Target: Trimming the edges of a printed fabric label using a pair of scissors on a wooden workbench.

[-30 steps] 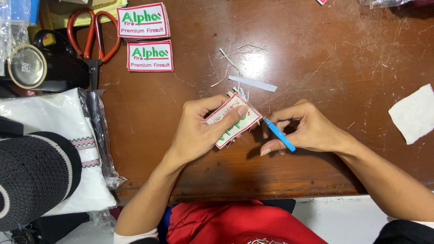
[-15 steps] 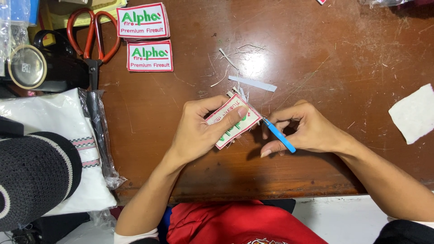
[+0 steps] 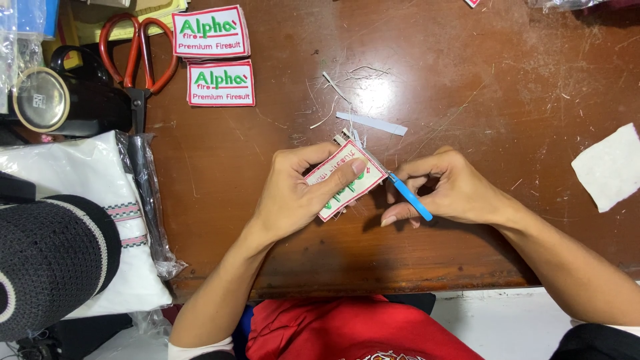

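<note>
Worktop [image 3: 467, 73], brown and scuffed, is filling most of the view, with a bulky white plastic-wrapped bundle [image 3: 80, 200] sitting at its left edge. Red-handled scissors [image 3: 137, 57] are lying at the top left, and just beside them two white rectangular patches [image 3: 220, 83] with red borders and green and red lettering are sitting one above the other. A white square of cloth [image 3: 610, 167] is resting well apart on the right. Now the hands: the left hand [image 3: 293, 193] is pinching a matching patch [image 3: 345, 179] between thumb and fingers, tilted, just above the wood. The right hand [image 3: 447, 187] is closed around a small blue-handled tool [image 3: 408, 197], its tip touching the patch's upper edge. To my eye, keeping that patch pinched flat and the tip low along the border is what's going to matter here. Loose threads [image 3: 360, 73] and a thin white strip [image 3: 371, 123] are lying just beyond.
</note>
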